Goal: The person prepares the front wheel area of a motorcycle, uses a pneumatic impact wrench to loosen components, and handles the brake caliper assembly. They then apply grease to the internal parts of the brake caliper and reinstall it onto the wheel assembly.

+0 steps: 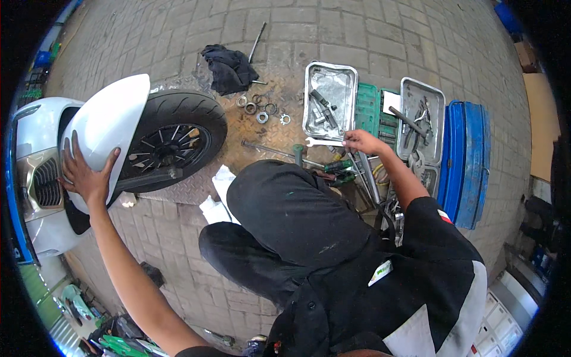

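Note:
My left hand (87, 172) lies with spread fingers on the white front fender (116, 113) of a scooter, above the black tire (202, 122) and its spoked wheel. My right hand (361, 142) is closed on a wrench (324, 142), whose open jaw points left. It is held at the near edge of a metal tray (306, 101) with sockets (324, 110) in it. Below that hand lie several screwdrivers and other tools, among them a green-handled screwdriver (340, 165), partly hidden by my knee.
Rings and bearings (262, 117) lie on a rusty metal plate (238, 134) near a black cloth (229, 68) and a thin rod (257, 41). Right of the tray are a green socket case (367, 107), a second metal tray (440, 113) with tools and a blue toolbox (467, 160). White cloths (215, 209) lie beside my knee.

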Tool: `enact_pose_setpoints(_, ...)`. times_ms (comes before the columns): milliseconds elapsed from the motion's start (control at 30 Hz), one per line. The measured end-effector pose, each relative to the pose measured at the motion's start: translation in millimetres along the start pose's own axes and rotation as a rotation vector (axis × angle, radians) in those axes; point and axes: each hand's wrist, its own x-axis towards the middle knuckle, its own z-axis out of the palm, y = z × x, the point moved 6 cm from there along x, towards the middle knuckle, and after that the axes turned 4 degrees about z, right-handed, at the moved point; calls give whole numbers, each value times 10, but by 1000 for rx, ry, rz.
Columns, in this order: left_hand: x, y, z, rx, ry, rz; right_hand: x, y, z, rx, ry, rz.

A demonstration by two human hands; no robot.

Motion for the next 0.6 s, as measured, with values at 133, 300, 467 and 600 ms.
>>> enact_pose_setpoints(133, 17, -4, -2, -49, 40, 46, -201, 9, -220, 235, 82, -80)
enact_pose_setpoints(300, 13, 60, -39, 135, 92, 49, 17, 207, -498, 121, 418, -55)
enact_pose_setpoints(467, -16, -30, -26, 64, 73, 33, -90, -480, -146, -759, 1104, -205)
enact_pose_setpoints(600, 37, 119, -83, 14, 70, 77, 173, -264, 536, -829, 521, 5)
